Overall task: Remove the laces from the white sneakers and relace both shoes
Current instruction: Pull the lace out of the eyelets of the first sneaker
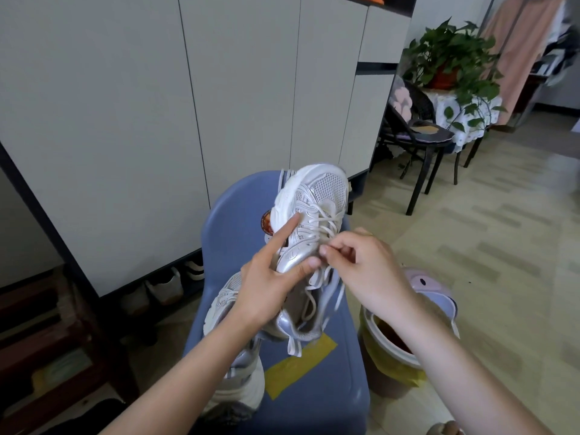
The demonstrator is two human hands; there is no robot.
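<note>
White cabinet doors (150, 89) fill the upper left of the frame, with shoes tucked in the gap beneath them at lower left. At bottom centre a second sneaker (238, 381) lies on a blue chair (329, 403), partly hidden by the left forearm. The left hand (270, 287) holds the raised sneaker (310, 215) from its left side: the index finger lies straight along the sole edge, the thumb presses the silvery side panel, and the other fingers are curled behind the shoe. This sneaker sits in the middle of the frame, toe up, tilted to the right, above the chair seat. Its lace (320, 221) is still threaded through the upper eyelets, with a loose end trailing into the shoe's opening. A round sticker on the chair back shows beside the sole, its writing too small to read; yellow tape (298, 365) is stuck to the seat. The right hand (364, 271), just right of centre, pinches the lace between thumb and fingertips near the tongue. Below it stands a tub (389, 356) with a lilac lid. At upper right a potted plant (452, 58) stands on a covered table beside a black chair (417, 133).
</note>
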